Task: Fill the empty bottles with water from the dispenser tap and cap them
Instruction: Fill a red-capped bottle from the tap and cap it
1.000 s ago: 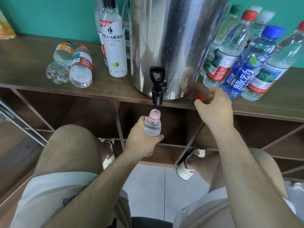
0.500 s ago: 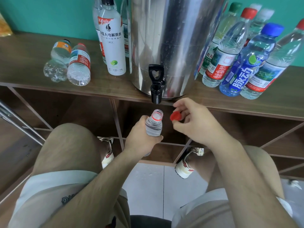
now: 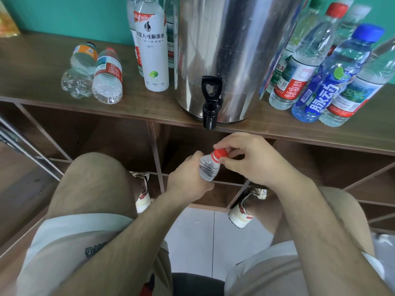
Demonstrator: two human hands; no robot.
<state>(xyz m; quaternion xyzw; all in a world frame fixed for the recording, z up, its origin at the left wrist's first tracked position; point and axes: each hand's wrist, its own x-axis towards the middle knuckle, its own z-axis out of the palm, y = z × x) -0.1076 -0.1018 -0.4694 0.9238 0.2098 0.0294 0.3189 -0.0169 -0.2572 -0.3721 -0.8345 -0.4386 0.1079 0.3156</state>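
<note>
Room is lying open below the front edge of the wooden counter (image 3: 32,67), between the person's knees, where both hands are working over pale floor tiles (image 3: 203,236). The black tap (image 3: 210,107) is overhanging that edge, just above the hands and apart from them.

On the counter, the steel dispenser (image 3: 230,50) is standing against a teal wall (image 3: 64,16). Capped bottles are crowding its right side, with a blue-capped bottle (image 3: 329,82) near the edge. A tall white bottle (image 3: 152,50) is standing at its left, and two small bottles (image 3: 106,77) are lying on their sides further left. Open cubbyholes (image 3: 111,137) are showing under the counter.

The left hand (image 3: 188,180) is gripping the small clear bottle (image 3: 208,169) round its body, tilting it slightly rightwards. The right hand (image 3: 250,161) is pinching the red cap (image 3: 220,153), thumb and curled fingers closing round it on the bottle's neck.
</note>
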